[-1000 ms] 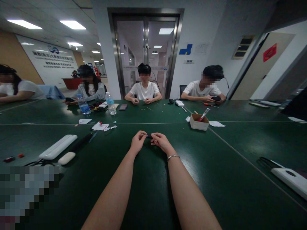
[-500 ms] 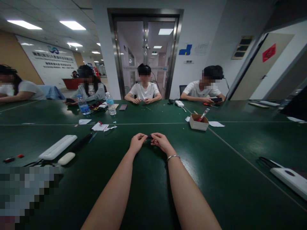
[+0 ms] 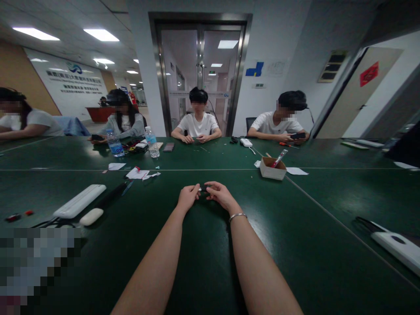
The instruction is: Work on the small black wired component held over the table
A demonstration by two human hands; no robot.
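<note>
A small dark object (image 3: 202, 189) with a shiny part at its left end is held between both hands above the green table (image 3: 210, 249). My left hand (image 3: 188, 197) pinches its left end between thumb and fingers. At the other end, my right hand (image 3: 220, 195) has its fingers closed on the object, the index finger raised a little. A silver bracelet (image 3: 237, 215) circles my right wrist. What exactly the object is cannot be made out.
White power bank (image 3: 80, 201), white oval case (image 3: 91, 217) and a dark pen-like item lie left. Paper scraps (image 3: 138, 173) and bottles (image 3: 152, 142) stand farther off. An open box (image 3: 273, 169) sits right of centre. Several people sit across the table.
The object between my hands now shows a shiny part near the left fingers. My right index finger has lifted slightly, and my left hand has shifted a little.
</note>
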